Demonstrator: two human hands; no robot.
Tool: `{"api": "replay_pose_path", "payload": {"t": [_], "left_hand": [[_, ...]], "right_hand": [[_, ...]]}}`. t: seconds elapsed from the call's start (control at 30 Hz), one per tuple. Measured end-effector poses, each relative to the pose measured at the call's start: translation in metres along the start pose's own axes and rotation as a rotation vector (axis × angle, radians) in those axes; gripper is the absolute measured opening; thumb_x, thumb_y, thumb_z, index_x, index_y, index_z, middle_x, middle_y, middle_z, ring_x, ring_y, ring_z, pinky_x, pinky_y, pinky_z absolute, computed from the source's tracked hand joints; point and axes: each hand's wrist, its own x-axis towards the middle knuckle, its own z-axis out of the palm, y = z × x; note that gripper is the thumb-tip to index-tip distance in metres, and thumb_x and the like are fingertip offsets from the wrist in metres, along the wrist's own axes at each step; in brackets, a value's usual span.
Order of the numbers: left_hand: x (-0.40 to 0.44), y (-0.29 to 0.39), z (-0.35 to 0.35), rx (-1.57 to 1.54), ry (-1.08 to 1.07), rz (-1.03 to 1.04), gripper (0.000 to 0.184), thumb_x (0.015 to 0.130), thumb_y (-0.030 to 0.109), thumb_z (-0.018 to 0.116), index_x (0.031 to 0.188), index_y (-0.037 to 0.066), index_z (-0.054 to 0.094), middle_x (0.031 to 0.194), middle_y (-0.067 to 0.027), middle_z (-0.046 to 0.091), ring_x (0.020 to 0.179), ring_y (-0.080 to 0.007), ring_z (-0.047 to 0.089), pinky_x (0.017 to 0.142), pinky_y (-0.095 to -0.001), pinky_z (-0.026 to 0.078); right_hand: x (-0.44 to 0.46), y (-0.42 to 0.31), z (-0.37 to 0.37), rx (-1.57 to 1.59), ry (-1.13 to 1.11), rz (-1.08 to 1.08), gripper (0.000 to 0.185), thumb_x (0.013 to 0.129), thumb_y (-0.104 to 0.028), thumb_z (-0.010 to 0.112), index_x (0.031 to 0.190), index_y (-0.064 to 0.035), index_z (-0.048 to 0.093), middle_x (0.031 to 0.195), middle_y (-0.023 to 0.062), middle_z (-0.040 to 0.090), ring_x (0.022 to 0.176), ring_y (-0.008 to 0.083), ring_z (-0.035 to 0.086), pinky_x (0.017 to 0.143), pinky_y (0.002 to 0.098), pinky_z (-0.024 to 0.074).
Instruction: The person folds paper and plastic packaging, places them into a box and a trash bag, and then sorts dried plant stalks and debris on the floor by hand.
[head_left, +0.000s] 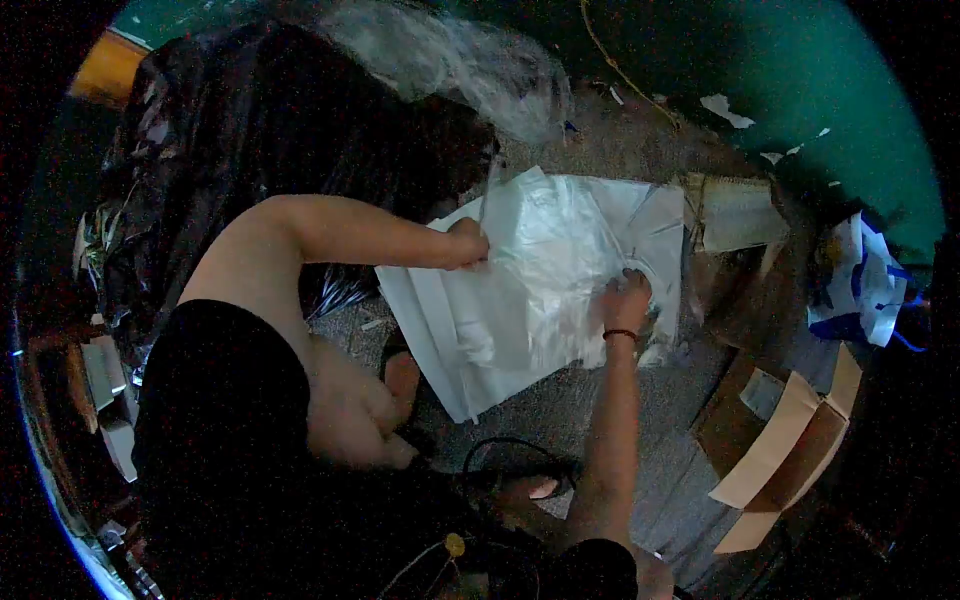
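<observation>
A clear, shiny plastic sheet or bag (560, 250) lies crumpled over several large white sheets (425, 310) on the floor. My left hand (467, 243) is closed at the plastic's left edge, its fingers curled round it. On the plastic's right side, my right hand (627, 300), with a dark band at the wrist, has its fingers bunched on a fold of it. Blur and dim light hide the exact fingertips of both hands.
A big black plastic-covered heap (300, 120) rises at the upper left, with clear film (450, 60) behind it. An open cardboard box (780, 450) lies at the lower right. A white and blue bag (860, 285) stands by the green wall (850, 100).
</observation>
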Motion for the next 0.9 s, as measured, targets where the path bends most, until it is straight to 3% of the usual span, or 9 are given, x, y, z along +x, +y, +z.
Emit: {"api": "replay_pose_path", "payload": {"t": [0.13, 0.23, 0.47, 0.57, 0.63, 0.77, 0.83, 0.87, 0.9], "left_hand": [[0.029, -0.043, 0.015, -0.101, -0.102, 0.002, 0.010, 0.066, 0.005, 0.061, 0.061, 0.000, 0.055, 0.059, -0.0104, 0.053, 0.048, -0.0210, 0.051, 0.039, -0.0327, 0.041], [0.052, -0.077, 0.033, 0.552, -0.260, 0.702, 0.010, 0.067, 0.005, 0.059, 0.061, -0.002, 0.054, 0.058, -0.0114, 0.052, 0.050, -0.0220, 0.052, 0.037, -0.0319, 0.041], [-0.027, -0.065, 0.028, 0.825, -0.192, 0.747, 0.015, 0.061, 0.018, 0.067, 0.071, 0.008, 0.059, 0.077, -0.0053, 0.058, 0.068, -0.0189, 0.057, 0.049, -0.0344, 0.044], [-0.067, -0.060, 0.012, 1.110, -0.153, 1.009, 0.011, 0.071, 0.015, 0.059, 0.075, 0.005, 0.060, 0.080, -0.0106, 0.058, 0.070, -0.0276, 0.058, 0.053, -0.0403, 0.050], [-0.086, -0.065, 0.017, -0.264, -0.129, -0.159, 0.019, 0.068, 0.021, 0.061, 0.079, 0.006, 0.061, 0.084, -0.0114, 0.058, 0.075, -0.0275, 0.058, 0.061, -0.0410, 0.048], [-0.064, -0.132, 0.029, -0.492, -0.109, -0.114, 0.026, 0.070, 0.022, 0.060, 0.086, 0.003, 0.058, 0.085, -0.0130, 0.058, 0.074, -0.0283, 0.057, 0.063, -0.0419, 0.047], [-0.073, -0.119, 0.024, 1.300, -0.437, 0.400, 0.036, 0.072, 0.019, 0.058, 0.100, -0.002, 0.050, 0.092, -0.0151, 0.055, 0.077, -0.0305, 0.057, 0.065, -0.0433, 0.048], [-0.063, -0.142, 0.040, 1.296, -0.433, 0.391, 0.036, 0.072, 0.019, 0.058, 0.100, -0.002, 0.050, 0.092, -0.0151, 0.055, 0.077, -0.0305, 0.057, 0.065, -0.0433, 0.048], [-0.038, -0.185, 0.071, 0.724, -0.123, -0.104, 0.045, 0.072, 0.023, 0.060, 0.106, -0.002, 0.045, 0.097, -0.0153, 0.053, 0.083, -0.0316, 0.055, 0.067, -0.0446, 0.047]], "right_hand": [[-0.003, -0.001, -0.002, -0.039, 0.024, 0.040, 0.034, 0.070, -0.011, 0.058, 0.101, 0.0041, 0.052, 0.105, 0.0207, 0.049, 0.099, 0.0340, 0.045, 0.085, 0.0404, 0.0392], [-0.004, 0.014, -0.015, -0.160, -0.011, 0.146, 0.045, 0.073, -0.016, 0.059, 0.109, 0.0050, 0.045, 0.112, 0.0223, 0.043, 0.105, 0.0339, 0.040, 0.087, 0.0412, 0.0379], [0.010, 0.059, -0.040, -0.126, -0.159, 0.465, 0.072, 0.070, -0.034, 0.063, 0.121, 0.0062, 0.032, 0.125, 0.0276, 0.031, 0.117, 0.0368, 0.030, 0.092, 0.0427, 0.0339], [0.008, 0.070, -0.024, -0.107, -0.103, 0.285, 0.075, 0.066, -0.036, 0.066, 0.119, 0.0067, 0.036, 0.121, 0.0283, 0.035, 0.112, 0.0377, 0.036, 0.090, 0.0426, 0.0352], [0.010, 0.048, -0.023, -0.027, -0.170, 0.272, 0.074, 0.065, -0.036, 0.067, 0.117, 0.0067, 0.037, 0.120, 0.0287, 0.036, 0.110, 0.0379, 0.039, 0.090, 0.0422, 0.0356], [0.008, 0.022, 0.011, 0.065, -0.129, 0.096, 0.071, 0.062, -0.036, 0.069, 0.113, 0.0057, 0.042, 0.117, 0.0264, 0.040, 0.108, 0.0374, 0.040, 0.091, 0.0397, 0.0339], [0.009, 0.009, 0.017, -0.018, -0.115, 0.066, 0.076, 0.059, -0.038, 0.070, 0.116, 0.0032, 0.040, 0.121, 0.0223, 0.038, 0.112, 0.0357, 0.035, 0.093, 0.0404, 0.0317], [0.009, 0.005, 0.017, -0.012, -0.118, 0.058, 0.076, 0.059, -0.038, 0.070, 0.116, 0.0032, 0.040, 0.121, 0.0223, 0.038, 0.112, 0.0357, 0.035, 0.093, 0.0404, 0.0317], [0.011, -0.005, 0.008, -0.072, -0.132, 0.122, 0.079, 0.058, -0.038, 0.071, 0.117, 0.0025, 0.038, 0.123, 0.0218, 0.035, 0.114, 0.0353, 0.033, 0.092, 0.0421, 0.0314]]}}
